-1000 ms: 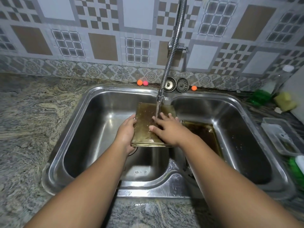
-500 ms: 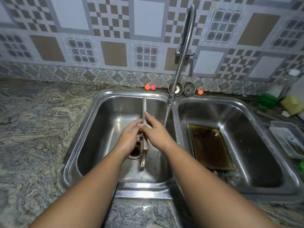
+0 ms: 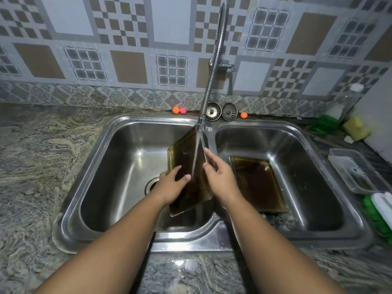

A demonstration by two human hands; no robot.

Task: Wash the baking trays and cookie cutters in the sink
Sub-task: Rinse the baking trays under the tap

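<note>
A dirty, brownish baking tray (image 3: pixel 186 158) stands tilted in the left basin of the steel double sink (image 3: pixel 89 166), its soiled inner face turned toward me. Water runs from the flexible faucet (image 3: pixel 200 124) onto that face. My left hand (image 3: pixel 171 187) lies flat on the tray's lower left part, thumb across the inside. My right hand (image 3: pixel 218 177) grips the tray's right edge. A second dirty baking tray (image 3: pixel 257 183) lies flat on the floor of the right basin. No cookie cutters are visible.
Two metal sink strainers (image 3: pixel 220 111) and small orange and pink balls (image 3: pixel 179 110) sit on the back ledge. At right stand a clear plastic container (image 3: pixel 354 170), a yellow sponge (image 3: pixel 356 128), green scrubbers (image 3: pixel 324 124) and a white bottle (image 3: pixel 384 206). Granite counter (image 3: pixel 38 162) lies left.
The tray went from flat under the tap, to edge-on, to now showing its inner face under the water. My left hand moved onto that face; my right shifted to the right edge.
</note>
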